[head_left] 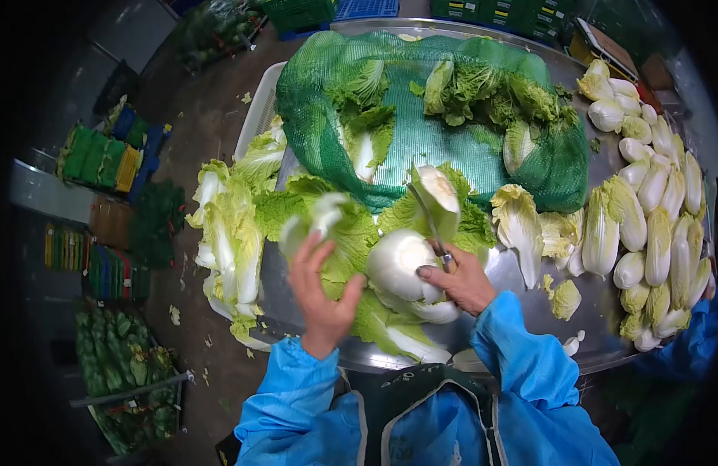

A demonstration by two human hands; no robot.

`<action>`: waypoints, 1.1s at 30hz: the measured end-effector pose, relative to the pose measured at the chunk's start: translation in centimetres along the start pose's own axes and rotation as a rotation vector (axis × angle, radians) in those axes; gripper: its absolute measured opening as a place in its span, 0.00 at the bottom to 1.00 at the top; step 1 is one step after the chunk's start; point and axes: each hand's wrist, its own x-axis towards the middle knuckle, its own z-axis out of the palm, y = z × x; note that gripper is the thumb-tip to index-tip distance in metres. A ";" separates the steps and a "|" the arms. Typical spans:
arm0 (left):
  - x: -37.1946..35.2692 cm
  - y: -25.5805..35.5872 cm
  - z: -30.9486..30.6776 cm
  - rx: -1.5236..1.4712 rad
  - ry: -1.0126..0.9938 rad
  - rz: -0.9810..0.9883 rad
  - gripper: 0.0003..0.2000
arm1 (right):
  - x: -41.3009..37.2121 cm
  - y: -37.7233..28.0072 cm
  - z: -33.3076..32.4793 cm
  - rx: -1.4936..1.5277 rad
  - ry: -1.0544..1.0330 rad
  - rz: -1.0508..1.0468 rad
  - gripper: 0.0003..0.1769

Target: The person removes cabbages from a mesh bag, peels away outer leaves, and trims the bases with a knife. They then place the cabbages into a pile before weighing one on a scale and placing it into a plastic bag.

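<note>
My right hand (461, 281) is closed round the handle of a knife (429, 217), its thumb against a white cabbage head (399, 262). The curved blade points up and away from me, beside a cut cabbage piece (439, 198) with its pale base showing. My left hand (324, 295) is open, fingers spread, left of the cabbage head. Just beyond its fingertips are blurred leaves (320, 221); whether they touch the fingers is unclear. Loose green leaves (390, 330) lie under and around the head.
A green mesh bag (421, 155) with cabbages lies across the far side of the metal table (297, 330). Trimmed cabbages (658, 233) are piled at the right. Leaves heap over a white crate (258, 113) at the left. A blue sleeve (689, 342) shows at the far right.
</note>
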 end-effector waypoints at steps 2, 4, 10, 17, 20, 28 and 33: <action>-1.0 2.3 0.7 -0.403 -0.272 -0.086 0.38 | -0.7 -0.9 0.9 -0.024 -0.064 0.052 0.37; -3.0 2.2 3.0 -0.649 -0.200 -0.330 0.41 | -1.3 -2.8 1.1 -0.025 -0.175 0.163 0.36; -4.5 2.5 2.8 -0.881 -0.174 -0.543 0.48 | 3.5 -4.2 2.8 -0.308 -0.284 -0.171 0.34; -6.8 1.0 0.4 -0.947 -0.327 -0.563 0.46 | 10.4 0.0 2.0 -0.514 0.184 -0.102 0.31; -7.2 -1.6 -3.0 -1.278 -0.316 -0.883 0.38 | 6.7 -0.7 -0.5 -0.463 0.269 -0.301 0.30; -8.9 -5.0 -4.6 -1.439 -0.350 -1.148 0.34 | -2.4 5.5 2.9 0.132 0.027 0.293 0.23; -7.4 -2.9 -5.4 -1.558 -0.411 -0.870 0.45 | -1.4 4.0 -0.1 0.807 0.000 0.172 0.35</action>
